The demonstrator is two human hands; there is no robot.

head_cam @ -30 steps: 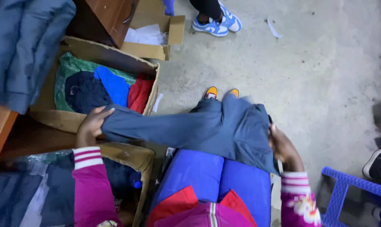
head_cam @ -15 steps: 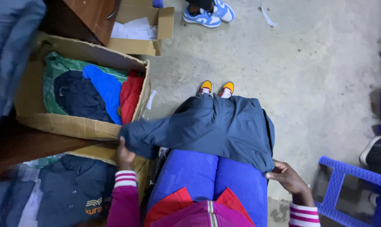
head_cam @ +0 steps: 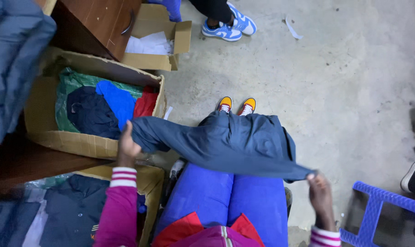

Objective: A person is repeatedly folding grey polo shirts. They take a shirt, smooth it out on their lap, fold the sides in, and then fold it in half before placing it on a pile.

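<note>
The left hand (head_cam: 126, 147) is closed around one end of a dark blue jacket (head_cam: 225, 142), gripping the cloth where a sleeve bunches up, just in front of a cardboard box (head_cam: 70, 142). The right hand (head_cam: 320, 191) pinches the opposite corner of the same jacket between fingertips and thumb, low on the right beside the person's leg. Between the two hands the jacket is stretched out and draped across the person's knees, which are clad in bright blue trousers (head_cam: 225, 201); its far edge hangs down toward a pair of orange and yellow shoes (head_cam: 236, 105) on the concrete floor (head_cam: 335, 82). Both wrists show magenta sleeves with white-striped cuffs (head_cam: 123, 176). The cardboard box to the left holds folded clothes: a green piece, a dark navy one, a blue one and a red one (head_cam: 145, 101). Nearer the person on the left lies another open box with a dark garment (head_cam: 74, 210) inside. Farther off stand a smaller open carton with white paper (head_cam: 148, 45) and a brown wooden cabinet (head_cam: 97, 23). Another person's blue and white sneakers (head_cam: 229, 26) show at the top, and a blue plastic stool (head_cam: 377, 206) stands at the lower right.
</note>
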